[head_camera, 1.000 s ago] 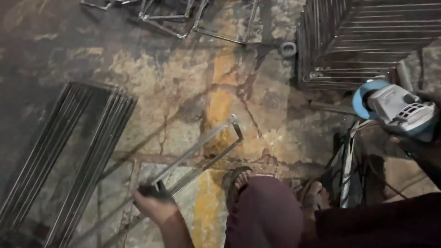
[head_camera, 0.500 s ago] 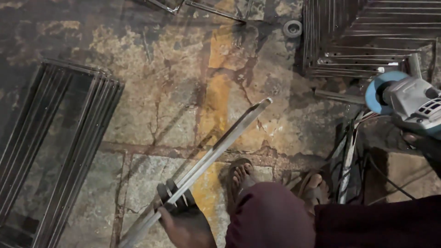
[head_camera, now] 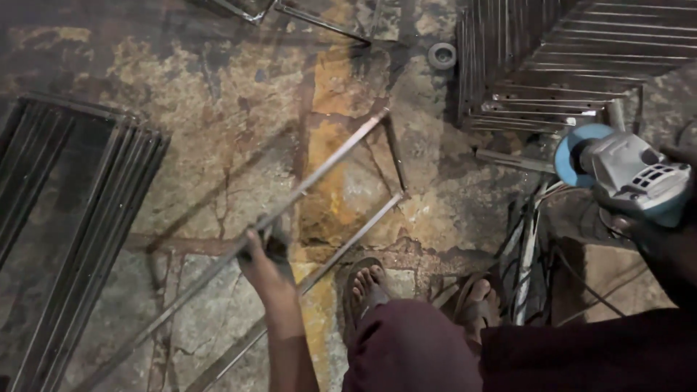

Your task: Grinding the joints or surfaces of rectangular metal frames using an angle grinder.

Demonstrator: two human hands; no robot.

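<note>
Head view: your left hand (head_camera: pixel 265 261) has its fingers closed around the metal frame (head_camera: pixel 319 218) lying diagonally on the stone floor (head_camera: pixel 218 109). Your right hand (head_camera: pixel 653 232) grips the angle grinder (head_camera: pixel 624 174), well apart toward the floor's right edge.

The frame (head_camera: pixel 319 181) is thin, dull grey metal. The floor (head_camera: pixel 181 94) is rough, cracked stone with worn yellow paint. The grinder (head_camera: pixel 632 178) on the right has a smooth grey plastic body.
</note>
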